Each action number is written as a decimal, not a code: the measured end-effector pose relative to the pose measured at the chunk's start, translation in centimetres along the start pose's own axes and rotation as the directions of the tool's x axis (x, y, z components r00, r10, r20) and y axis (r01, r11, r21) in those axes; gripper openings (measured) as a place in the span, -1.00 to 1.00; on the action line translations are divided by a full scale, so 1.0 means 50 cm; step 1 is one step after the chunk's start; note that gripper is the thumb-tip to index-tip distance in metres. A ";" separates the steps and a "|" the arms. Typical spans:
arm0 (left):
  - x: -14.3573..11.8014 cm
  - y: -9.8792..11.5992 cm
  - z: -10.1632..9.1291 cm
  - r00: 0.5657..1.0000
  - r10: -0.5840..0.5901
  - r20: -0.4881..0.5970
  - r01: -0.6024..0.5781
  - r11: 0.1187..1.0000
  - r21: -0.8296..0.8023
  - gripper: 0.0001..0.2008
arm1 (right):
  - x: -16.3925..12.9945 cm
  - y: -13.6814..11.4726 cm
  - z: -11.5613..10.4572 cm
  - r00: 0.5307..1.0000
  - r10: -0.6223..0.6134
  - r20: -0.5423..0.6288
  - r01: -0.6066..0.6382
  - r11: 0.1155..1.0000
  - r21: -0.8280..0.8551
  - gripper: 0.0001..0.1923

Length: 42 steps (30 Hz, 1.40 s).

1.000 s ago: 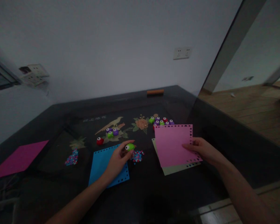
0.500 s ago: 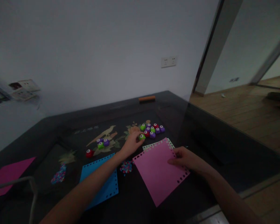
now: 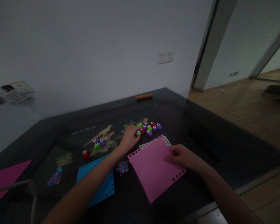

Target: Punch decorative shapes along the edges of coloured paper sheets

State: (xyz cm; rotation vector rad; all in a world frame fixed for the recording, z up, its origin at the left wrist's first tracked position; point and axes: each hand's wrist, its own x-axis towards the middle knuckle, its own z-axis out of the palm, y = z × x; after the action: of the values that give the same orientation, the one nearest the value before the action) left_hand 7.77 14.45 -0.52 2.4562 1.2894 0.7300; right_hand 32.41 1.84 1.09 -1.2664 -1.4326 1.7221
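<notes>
Head view; downward over table (image 3: 200, 124)

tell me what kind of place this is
Probably a room in a home or office, set up for paper craft: a dark glass-topped table against a white wall with sockets, small paper punches, and wood flooring beyond.

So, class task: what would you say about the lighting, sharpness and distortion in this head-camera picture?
Head view: dim and underexposed, the dark table swallowing detail; only the pink sheet under the right hand and the small punches by the left hand stand out. Wide-angle bending tilts the door frame; edges look soft.
</notes>
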 end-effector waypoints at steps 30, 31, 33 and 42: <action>-0.001 0.040 0.024 0.996 0.090 -0.011 -0.084 0.966 0.245 -0.69 | 0.007 0.001 -0.004 0.998 0.034 -0.058 -0.033 0.999 0.011 -0.71; 0.004 0.044 0.029 0.996 0.091 -0.021 -0.083 0.962 0.260 -0.64 | 0.007 0.003 -0.004 0.998 0.029 -0.056 -0.028 1.000 0.013 -0.72; 0.014 0.051 0.042 0.995 0.089 -0.044 -0.073 0.956 0.283 -0.54 | 0.008 0.005 -0.005 0.998 0.023 -0.062 -0.023 1.000 0.008 -0.72; 0.046 0.018 0.089 0.996 0.056 -0.073 -0.029 0.941 0.337 -0.52 | 0.006 -0.001 -0.001 0.998 0.028 -0.059 -0.026 0.999 0.036 -0.74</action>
State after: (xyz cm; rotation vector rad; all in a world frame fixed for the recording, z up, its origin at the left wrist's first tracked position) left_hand 11.92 15.81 -3.15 2.7540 1.5048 0.6745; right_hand 32.34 2.14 1.02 -1.3128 -1.3514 1.7046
